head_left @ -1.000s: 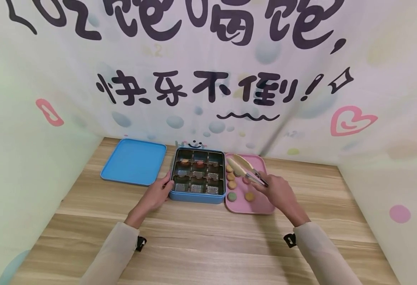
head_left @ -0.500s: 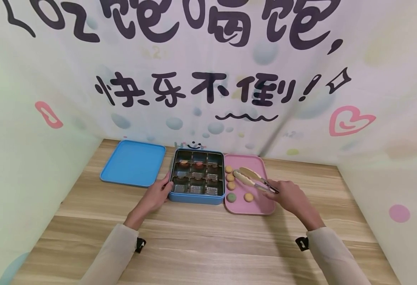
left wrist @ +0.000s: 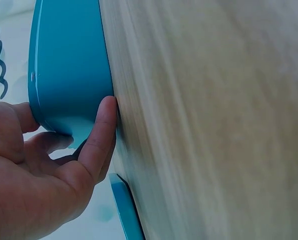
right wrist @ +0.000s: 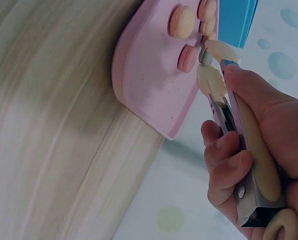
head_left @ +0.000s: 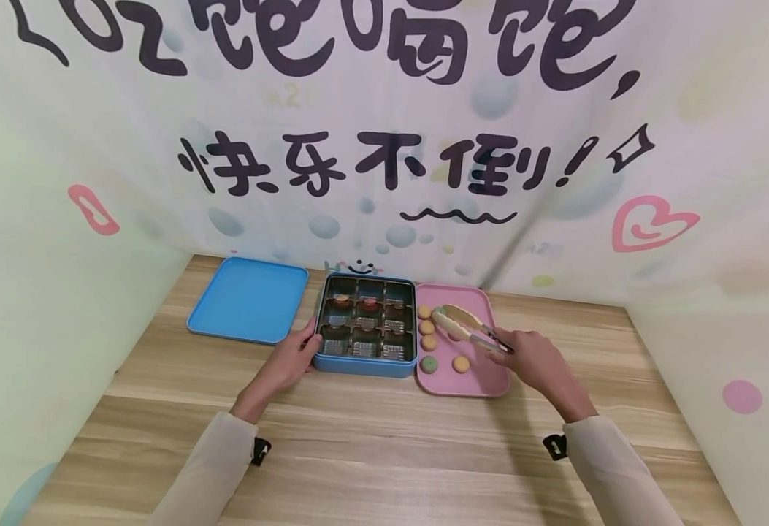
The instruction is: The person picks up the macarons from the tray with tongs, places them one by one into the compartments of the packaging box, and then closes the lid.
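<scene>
My left hand [head_left: 288, 356] holds the near left corner of a blue box [head_left: 366, 367], its thumb at the rim and its fingers along the outer wall. A dark divided insert [head_left: 366, 343] fills the box; an orange macaron and a red macaron [head_left: 369, 302] sit in separate compartments. With my right hand [head_left: 534, 358] I grip beige-tipped tongs [right wrist: 261, 155] above a pink tray [head_left: 483, 381]. The tong tips straddle a green macaron [right wrist: 204, 56]; whether they squeeze it I cannot tell. Beside them lies a pink macaron [right wrist: 187, 58], mostly hidden in the head view.
Several yellow macarons [head_left: 426, 327] line the tray's left side, with another green macaron [head_left: 429, 364] below them. The tray adjoins the box's right side. A flat blue lid [head_left: 248, 299] lies left of the box. A printed curtain [head_left: 384, 241] stands behind the wooden table [head_left: 371, 453].
My right hand has moved right with the tongs, whose tips have gone down to the green macaron on the tray. The left hand stays at the box corner.
</scene>
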`<state>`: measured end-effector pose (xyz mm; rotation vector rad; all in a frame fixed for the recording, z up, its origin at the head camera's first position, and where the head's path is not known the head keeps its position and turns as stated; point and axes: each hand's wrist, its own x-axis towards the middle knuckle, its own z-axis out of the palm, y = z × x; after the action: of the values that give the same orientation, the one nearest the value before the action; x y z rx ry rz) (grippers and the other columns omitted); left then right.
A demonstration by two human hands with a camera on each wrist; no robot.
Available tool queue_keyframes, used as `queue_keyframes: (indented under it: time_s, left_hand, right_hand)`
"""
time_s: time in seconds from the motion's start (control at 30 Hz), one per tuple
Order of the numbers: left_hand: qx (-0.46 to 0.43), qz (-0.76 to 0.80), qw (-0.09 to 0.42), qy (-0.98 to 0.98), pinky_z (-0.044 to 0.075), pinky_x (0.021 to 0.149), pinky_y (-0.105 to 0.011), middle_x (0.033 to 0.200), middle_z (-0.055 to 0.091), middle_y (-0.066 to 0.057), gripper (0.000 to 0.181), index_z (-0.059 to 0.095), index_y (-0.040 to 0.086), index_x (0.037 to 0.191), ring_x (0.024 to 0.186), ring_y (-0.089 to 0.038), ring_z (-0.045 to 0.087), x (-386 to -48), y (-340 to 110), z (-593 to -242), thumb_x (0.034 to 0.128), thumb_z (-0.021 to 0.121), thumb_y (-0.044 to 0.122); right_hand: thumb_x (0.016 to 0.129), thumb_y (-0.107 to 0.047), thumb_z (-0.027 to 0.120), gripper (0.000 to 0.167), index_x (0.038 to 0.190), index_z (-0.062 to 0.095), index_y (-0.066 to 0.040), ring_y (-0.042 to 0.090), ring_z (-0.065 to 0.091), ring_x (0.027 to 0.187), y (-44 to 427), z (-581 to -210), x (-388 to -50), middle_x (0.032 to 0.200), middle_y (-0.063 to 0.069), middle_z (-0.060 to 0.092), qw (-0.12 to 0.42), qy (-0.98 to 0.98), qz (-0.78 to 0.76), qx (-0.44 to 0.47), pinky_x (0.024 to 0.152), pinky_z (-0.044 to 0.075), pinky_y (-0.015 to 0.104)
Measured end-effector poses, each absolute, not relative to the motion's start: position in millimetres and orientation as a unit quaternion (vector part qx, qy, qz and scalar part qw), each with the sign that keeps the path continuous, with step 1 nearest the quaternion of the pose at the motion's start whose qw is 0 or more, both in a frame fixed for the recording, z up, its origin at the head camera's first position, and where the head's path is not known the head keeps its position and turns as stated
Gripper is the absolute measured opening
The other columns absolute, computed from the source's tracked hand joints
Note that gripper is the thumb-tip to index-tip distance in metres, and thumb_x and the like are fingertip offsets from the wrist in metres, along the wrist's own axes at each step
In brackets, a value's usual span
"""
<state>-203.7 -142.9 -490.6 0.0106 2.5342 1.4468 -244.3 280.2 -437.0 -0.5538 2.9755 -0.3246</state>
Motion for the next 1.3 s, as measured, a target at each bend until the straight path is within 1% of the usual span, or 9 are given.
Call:
queue_keyframes:
  time_s: [0.1,0.4,0.53,0.63,0.7,0.77,1.0,1.2,1.3]
  left_hand:
    - [0.004,0.497,0.110,0.861,0.049,0.067,-0.030,0.066,0.043,-0.005,0.057,0.018,0.006,0.158,0.067,-0.025,0.058,-204,-143,-490,0.1093,0.036,0.029]
    - [0.005,0.505,0.110,0.856,0.050,0.068,-0.031,0.067,0.044,-0.005,0.057,0.018,0.006,0.158,0.065,-0.027,0.054,-203,-141,-491,0.1093,0.036,0.028]
    - [0.004,0.501,0.109,0.858,0.053,0.071,-0.032,0.068,0.045,-0.006,0.057,0.018,0.006,0.158,0.068,-0.026,0.058,-203,-142,-491,0.1093,0.036,0.028]
    - [0.002,0.499,0.107,0.860,0.055,0.073,-0.034,0.070,0.045,-0.007,0.057,0.018,0.006,0.158,0.071,-0.026,0.060,-203,-144,-491,0.1092,0.036,0.028]
    - [0.001,0.498,0.106,0.860,0.056,0.074,-0.035,0.070,0.044,-0.007,0.057,0.018,0.007,0.158,0.071,-0.027,0.060,-203,-144,-491,0.1091,0.036,0.028]
    - [0.002,0.500,0.108,0.859,0.056,0.076,-0.036,0.071,0.044,-0.007,0.056,0.017,0.007,0.158,0.071,-0.028,0.059,-203,-144,-491,0.1092,0.036,0.028]
    - [-0.001,0.501,0.106,0.859,0.057,0.077,-0.036,0.077,0.049,-0.011,0.057,0.018,0.006,0.158,0.081,-0.027,0.065,-204,-144,-492,0.1091,0.036,0.028]
    - [0.000,0.499,0.106,0.860,0.057,0.075,-0.035,0.076,0.047,-0.010,0.057,0.018,0.007,0.158,0.080,-0.026,0.064,-204,-143,-491,0.1091,0.036,0.028]
    - [0.000,0.498,0.107,0.861,0.058,0.077,-0.036,0.077,0.048,-0.010,0.057,0.017,0.007,0.158,0.083,-0.026,0.067,-204,-142,-490,0.1091,0.036,0.029]
  right_hand:
    - [0.093,-0.033,0.070,0.044,0.131,0.065,-0.011,0.019,0.045,0.060,279,-436,-244,0.064,0.001,0.044,0.042,0.976,-0.122,-0.176,0.053,0.035,0.030]
    - [0.092,-0.033,0.072,0.054,0.138,0.060,-0.008,0.019,0.046,0.060,266,-433,-246,0.063,0.000,0.044,0.001,0.974,-0.147,-0.170,0.057,0.037,0.031]
    - [0.091,-0.033,0.072,0.052,0.135,0.063,-0.008,0.019,0.046,0.059,254,-432,-246,0.062,-0.001,0.043,-0.017,0.970,-0.161,-0.184,0.056,0.037,0.031]
    - [0.090,-0.040,0.072,0.041,0.121,0.070,-0.013,0.019,0.048,0.059,244,-432,-247,0.063,-0.002,0.047,-0.027,0.966,-0.172,-0.193,0.057,0.038,0.031]
    - [0.090,-0.046,0.070,0.035,0.110,0.070,-0.017,0.018,0.048,0.059,238,-432,-248,0.063,-0.003,0.048,-0.029,0.964,-0.177,-0.195,0.057,0.039,0.031]
    - [0.090,-0.049,0.069,0.032,0.105,0.069,-0.020,0.018,0.049,0.059,233,-432,-249,0.062,-0.003,0.048,-0.028,0.963,-0.179,-0.200,0.057,0.039,0.032]
    - [0.093,-0.037,0.070,0.037,0.122,0.068,-0.015,0.019,0.048,0.060,220,-432,-251,0.064,-0.002,0.047,-0.001,0.963,-0.169,-0.209,0.058,0.038,0.032]
    - [0.092,-0.034,0.071,0.029,0.113,0.067,-0.014,0.019,0.049,0.060,217,-434,-253,0.065,-0.002,0.049,-0.012,0.963,-0.155,-0.221,0.057,0.039,0.033]
    - [0.092,-0.033,0.072,0.031,0.115,0.068,-0.013,0.019,0.049,0.059,216,-433,-253,0.065,-0.002,0.049,-0.017,0.963,-0.153,-0.222,0.056,0.039,0.033]
